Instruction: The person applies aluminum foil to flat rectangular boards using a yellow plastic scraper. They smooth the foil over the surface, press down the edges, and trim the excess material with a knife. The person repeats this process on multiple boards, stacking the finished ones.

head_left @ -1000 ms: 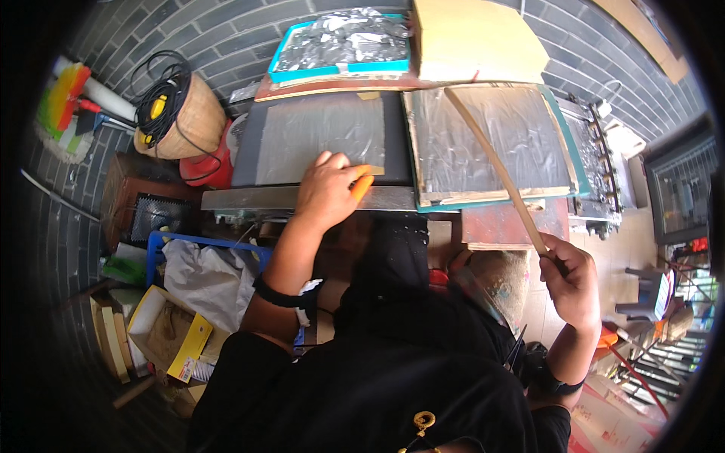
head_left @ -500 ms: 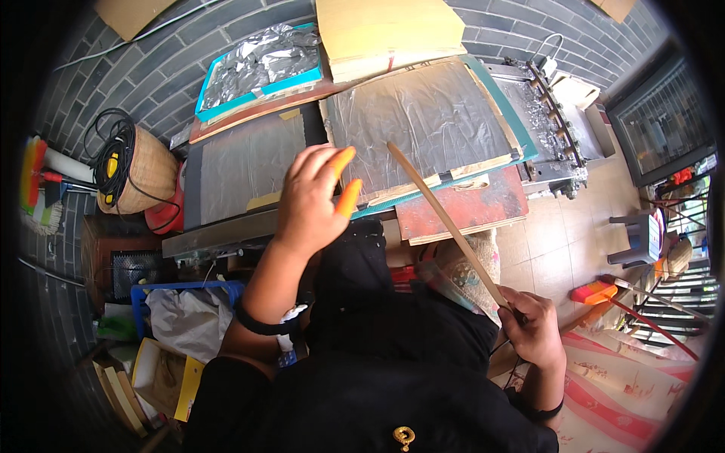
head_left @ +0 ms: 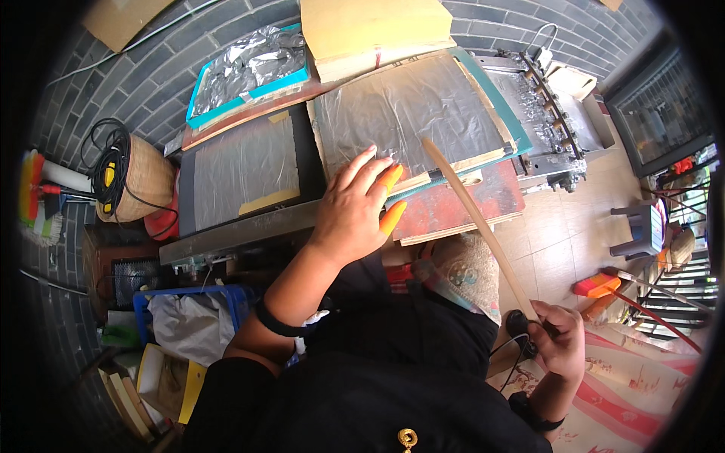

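My left hand (head_left: 351, 204) is open, with orange finger cots on the thumb and forefinger. Its fingers reach over the near left edge of a stack of paper sheets (head_left: 400, 106) topped by a thin, wrinkled grey film; I cannot tell whether they touch it. My right hand (head_left: 559, 340), at the lower right, is closed round the end of a long, thin wooden stick (head_left: 485, 226). The stick slants up and left, its tip over the stack's near right part. Left of the stack, a similar grey film (head_left: 249, 162) lies on a black board.
A teal tray (head_left: 198, 115) of crumpled silver foil and a yellow-topped block (head_left: 377, 23) stand at the back. A red board (head_left: 453, 208) juts toward me under the stack. A metal device (head_left: 547, 124) stands right. A corded basket (head_left: 147, 174) and blue crate (head_left: 140, 313) are at left.
My left hand has moved right and slightly down to the stack's near edge. My right hand has shifted right and down, and the stick's tip has moved right with it.
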### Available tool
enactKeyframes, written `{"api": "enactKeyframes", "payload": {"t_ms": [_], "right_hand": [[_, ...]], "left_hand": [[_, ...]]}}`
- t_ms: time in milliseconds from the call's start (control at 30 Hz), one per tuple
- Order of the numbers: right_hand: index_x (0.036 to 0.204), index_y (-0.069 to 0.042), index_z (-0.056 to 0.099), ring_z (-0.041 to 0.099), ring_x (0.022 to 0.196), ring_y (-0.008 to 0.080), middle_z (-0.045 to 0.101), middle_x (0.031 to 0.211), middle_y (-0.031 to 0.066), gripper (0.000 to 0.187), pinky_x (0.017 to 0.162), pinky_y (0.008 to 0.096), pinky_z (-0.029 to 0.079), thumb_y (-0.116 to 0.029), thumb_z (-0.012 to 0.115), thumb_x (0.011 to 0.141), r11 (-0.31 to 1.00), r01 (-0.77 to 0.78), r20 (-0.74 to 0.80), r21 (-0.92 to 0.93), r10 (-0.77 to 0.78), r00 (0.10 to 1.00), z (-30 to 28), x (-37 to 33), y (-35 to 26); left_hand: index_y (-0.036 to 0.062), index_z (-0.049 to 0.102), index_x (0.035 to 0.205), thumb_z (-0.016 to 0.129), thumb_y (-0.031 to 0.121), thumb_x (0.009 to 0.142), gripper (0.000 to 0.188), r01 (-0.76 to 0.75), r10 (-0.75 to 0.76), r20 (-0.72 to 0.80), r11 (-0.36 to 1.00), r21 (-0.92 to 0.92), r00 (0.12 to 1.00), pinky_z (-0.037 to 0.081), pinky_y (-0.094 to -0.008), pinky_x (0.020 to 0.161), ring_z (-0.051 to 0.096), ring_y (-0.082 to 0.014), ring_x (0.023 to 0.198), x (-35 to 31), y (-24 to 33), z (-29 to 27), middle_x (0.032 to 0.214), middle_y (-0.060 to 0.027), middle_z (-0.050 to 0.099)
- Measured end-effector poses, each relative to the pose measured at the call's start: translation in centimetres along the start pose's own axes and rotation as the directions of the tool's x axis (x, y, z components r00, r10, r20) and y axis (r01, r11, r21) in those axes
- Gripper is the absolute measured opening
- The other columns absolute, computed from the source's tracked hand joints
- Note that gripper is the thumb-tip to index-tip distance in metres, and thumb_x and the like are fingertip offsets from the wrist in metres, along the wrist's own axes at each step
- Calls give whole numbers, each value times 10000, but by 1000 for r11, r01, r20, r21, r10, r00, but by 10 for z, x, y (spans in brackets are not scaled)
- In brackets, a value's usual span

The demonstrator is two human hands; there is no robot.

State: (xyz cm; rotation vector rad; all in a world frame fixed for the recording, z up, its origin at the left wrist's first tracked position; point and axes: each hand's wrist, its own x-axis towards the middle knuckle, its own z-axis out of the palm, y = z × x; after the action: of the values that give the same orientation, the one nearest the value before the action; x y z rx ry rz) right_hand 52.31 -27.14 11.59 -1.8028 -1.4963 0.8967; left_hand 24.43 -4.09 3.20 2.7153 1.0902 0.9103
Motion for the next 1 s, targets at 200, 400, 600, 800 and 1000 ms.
{"api": "enactKeyframes", "payload": {"t_ms": [200, 400, 600, 800, 1000], "right_hand": [[1025, 63, 654, 458, 531, 157, 498, 637, 80, 317, 519, 284, 365, 50, 650, 708, 998, -7, 78, 56, 3, 997, -15, -11, 8], [1038, 60, 654, 450, 514, 156, 496, 630, 83, 328, 496, 288, 357, 36, 671, 712, 999, 21, 141, 41, -26, 990, -17, -15, 15], [1037, 57, 653, 446, 511, 156, 488, 626, 82, 330, 494, 284, 351, 36, 678, 709, 1000, 2, 145, 28, -6, 989, -16, -13, 14], [1036, 59, 652, 447, 523, 146, 494, 631, 74, 337, 501, 276, 355, 69, 664, 699, 998, -21, 124, 52, 15, 992, -17, -15, 13], [1031, 68, 641, 451, 576, 109, 489, 657, 50, 315, 539, 255, 369, 109, 608, 720, 994, -69, 40, 81, 66, 997, -12, -5, 4]], "left_hand": [[16, 607, 1186, 643, 291, 860, 428, 12, -12, 0, 1000, 10, 1000, 362, -423, 1050, 438, -310, 1284, 1, 2, 0, 1234, -117, 562], [-6, 583, 1211, 651, 276, 854, 459, 9, -9, -11, 1000, -11, 1000, 366, -420, 1052, 450, -327, 1270, 2, 3, 1, 1226, -134, 565], [-32, 559, 1222, 701, 184, 811, 485, 57, -67, -118, 995, -87, 991, 390, -431, 1033, 488, -354, 1228, -3, -2, -4, 1202, -162, 578], [-11, 577, 1211, 692, 196, 817, 460, 37, -41, -83, 998, -51, 996, 393, -432, 1031, 488, -350, 1231, -9, -4, -10, 1200, -152, 581], [-5, 582, 1206, 687, 185, 819, 444, 9, -17, -104, 997, -79, 994, 414, -429, 994, 522, -335, 1160, -1, 3, -6, 1154, -151, 592]]}}
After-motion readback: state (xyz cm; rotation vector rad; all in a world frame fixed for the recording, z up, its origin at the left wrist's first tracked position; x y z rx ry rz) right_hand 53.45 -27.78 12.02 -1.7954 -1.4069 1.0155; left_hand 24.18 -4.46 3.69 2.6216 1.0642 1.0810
